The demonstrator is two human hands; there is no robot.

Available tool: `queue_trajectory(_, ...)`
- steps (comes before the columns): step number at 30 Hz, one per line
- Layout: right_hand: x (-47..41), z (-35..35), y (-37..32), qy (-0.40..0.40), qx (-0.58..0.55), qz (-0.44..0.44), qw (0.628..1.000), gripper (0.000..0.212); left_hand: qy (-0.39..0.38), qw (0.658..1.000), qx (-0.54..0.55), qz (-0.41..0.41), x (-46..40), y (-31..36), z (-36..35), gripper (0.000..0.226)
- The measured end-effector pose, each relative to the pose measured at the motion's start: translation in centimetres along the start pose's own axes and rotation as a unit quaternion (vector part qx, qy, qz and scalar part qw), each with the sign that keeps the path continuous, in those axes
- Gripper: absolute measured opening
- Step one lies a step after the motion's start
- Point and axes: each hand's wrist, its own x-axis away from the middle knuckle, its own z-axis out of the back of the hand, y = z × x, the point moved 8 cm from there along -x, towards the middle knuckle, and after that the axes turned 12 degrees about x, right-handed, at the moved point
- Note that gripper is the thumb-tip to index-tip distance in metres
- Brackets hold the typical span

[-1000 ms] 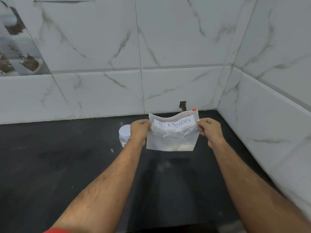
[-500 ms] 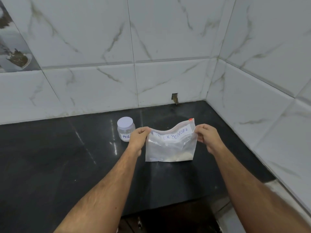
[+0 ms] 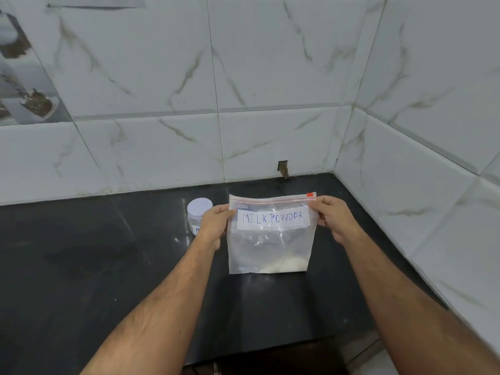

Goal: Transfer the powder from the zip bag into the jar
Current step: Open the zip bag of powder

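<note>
Nothing is transferring yet: the left hand (image 3: 213, 226) and right hand (image 3: 334, 219) are pinching the sealed milk powder zip bag (image 3: 270, 236) upright over the black counter (image 3: 81, 266), beside the lidded jar (image 3: 198, 213).

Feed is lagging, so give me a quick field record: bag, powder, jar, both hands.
zip bag: upright, seal looks closed, label reads MILK POWDER
powder: small heap at bag bottom
jar: on black counter, left of bag, white lid on
left hand: pinches bag's upper left edge
right hand: pinches bag's upper right corner
</note>
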Motion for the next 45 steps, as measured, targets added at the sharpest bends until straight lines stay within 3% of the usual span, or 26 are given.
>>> queue_trajectory(6, -0.5, 1.0, -1.3, 0.002, -0.004, 0.02, 1.0, 0.008, 0.011, 0.999, -0.002, -0.035, -0.2, 1.8, 0.3, 0.014)
queue_trajectory(11, -0.8, 1.6, -1.5, -0.005, -0.01, 0.033, 0.999, 0.005, 0.03, 0.996, -0.04, -0.069, -0.3, 3.2, 0.2, 0.029)
queue_trajectory(13, -0.9, 1.6, -1.5, -0.006, -0.004, 0.033, 0.999, 0.004, 0.081, 0.977, -0.129, -0.146, 0.4, 5.4, 0.2, 0.04)
queue_trajectory(15, -1.0, 1.5, -1.4, -0.009, -0.011, 0.034, 0.999, 0.004, 0.105, 0.937, -0.217, -0.254, 1.8, 8.0, -1.3, 0.041)
queue_trajectory(18, -1.1, 1.3, -1.4, -0.013, -0.02, 0.033, 0.999, 0.005, 0.02, 0.892, -0.308, -0.332, 3.1, 9.9, -6.4, 0.031)
queue_trajectory(24, -0.9, 1.4, -1.9, -0.021, -0.029, 0.04, 0.999, 0.007, -0.161, 0.817, -0.446, -0.329, 3.7, 8.4, -16.1, 0.039)
queue_trajectory(27, -0.6, 1.5, -2.1, -0.029, -0.041, 0.046, 0.998, 0.008, -0.202, 0.811, -0.466, -0.29, 2.9, 7.0, -18.3, 0.042)
queue_trajectory(33, -0.3, 1.8, -2.1, -0.016, -0.039, 0.05, 0.998, 0.006, -0.228, 0.824, -0.45, -0.258, 1.8, 6.0, -19.3, 0.016)
queue_trajectory(39, -0.4, 1.8, -1.9, -0.015, -0.037, 0.049, 0.998, 0.008, -0.245, 0.849, -0.403, -0.237, 1.5, 5.6, -19.2, 0.018)
queue_trajectory(45, -0.3, 1.6, -2.4, -0.007, -0.033, 0.057, 0.998, 0.007, -0.237, 0.849, -0.403, -0.245, 1.1, 5.3, -19.2, 0.012)
